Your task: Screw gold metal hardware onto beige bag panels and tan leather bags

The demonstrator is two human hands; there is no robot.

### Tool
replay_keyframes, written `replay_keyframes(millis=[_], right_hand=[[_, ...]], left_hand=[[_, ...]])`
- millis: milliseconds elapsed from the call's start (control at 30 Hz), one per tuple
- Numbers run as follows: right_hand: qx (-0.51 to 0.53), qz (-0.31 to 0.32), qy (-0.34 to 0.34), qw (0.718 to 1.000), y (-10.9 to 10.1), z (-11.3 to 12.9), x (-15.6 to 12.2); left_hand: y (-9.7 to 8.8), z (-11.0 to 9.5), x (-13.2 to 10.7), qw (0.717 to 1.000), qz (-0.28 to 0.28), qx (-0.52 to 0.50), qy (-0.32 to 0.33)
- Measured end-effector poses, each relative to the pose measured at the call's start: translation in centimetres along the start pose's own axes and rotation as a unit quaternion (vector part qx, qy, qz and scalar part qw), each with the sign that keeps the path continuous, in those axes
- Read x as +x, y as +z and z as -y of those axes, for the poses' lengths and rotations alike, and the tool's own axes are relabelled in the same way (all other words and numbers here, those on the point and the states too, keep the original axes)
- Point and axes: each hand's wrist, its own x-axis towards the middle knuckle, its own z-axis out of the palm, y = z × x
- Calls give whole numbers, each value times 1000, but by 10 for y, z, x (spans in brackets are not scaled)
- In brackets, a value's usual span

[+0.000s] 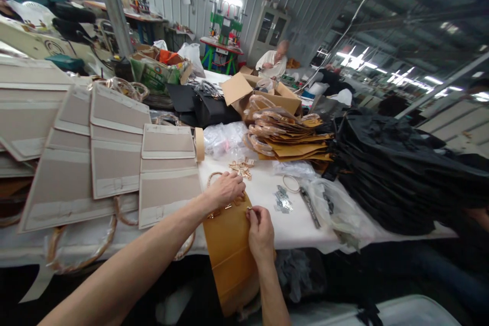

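Observation:
A mustard-yellow bag panel point(231, 237) lies over the table's front edge, its lower part hanging down. My left hand point(227, 189) is over the panel's upper end, fingers bent down and close together; what they hold, if anything, is hidden. At the panel's right edge, my right hand point(262, 229) pinches a small gold-coloured metal fitting point(249, 208) between thumb and forefinger. More gold fittings point(228, 207) sit on the panel's upper part, below my left hand. Beyond that hand is a loose pile of gold fittings point(242, 165).
Flat silver plates point(283, 199), a dark pen-like tool point(310, 207) and a ring point(291, 183) lie at right. Beige bag panels point(167, 178) cover the left. Mustard bags point(294, 135) and black bags point(393, 173) are stacked behind and right. A person point(273, 61) sits across.

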Motion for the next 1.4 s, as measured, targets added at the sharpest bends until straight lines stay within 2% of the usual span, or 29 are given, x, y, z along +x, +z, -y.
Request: replay_keyframes(millis=[100,233,300,367,433,500,600,767,833,900,967,1100,1233,1400], right_hand=[[-8,0,-8,1000,2,4,-3],[7,35,-23,999,9,10,-8],[22,47,-26,998,12,14,-6],[39,49,-31,998,15,17,-1],[51,47,-43,997,18,19,7],[48,40,-50,997,20,18,17],[28,18,-23,999,23,13,29],[53,17,24,998,24,4,43],[61,14,28,998,24,3,48],[63,4,31,998,23,3,52],[66,-4,34,997,23,2,54],[99,7,53,994,21,-4,55],[129,21,58,990,18,-12,54],[141,14,59,988,15,-12,51]], left_hand=[[8,-9,2,995,-23,-93,-26],[19,-16,-1,972,-31,-228,-42],[22,-16,-4,945,-15,-323,-50],[25,-14,-6,903,5,-424,-70],[27,-13,-7,876,18,-475,-83],[28,-13,-7,891,7,-448,-75],[27,-16,-10,935,-44,-346,-63],[22,-22,-36,958,-160,-179,-154],[19,-25,-45,968,-143,-57,-196],[16,-29,-48,970,-85,46,-221],[13,-33,-44,968,-40,85,-233],[12,-35,-26,965,-17,93,-246],[13,-29,-12,959,-6,69,-273],[14,-19,-7,949,-2,7,-314]])
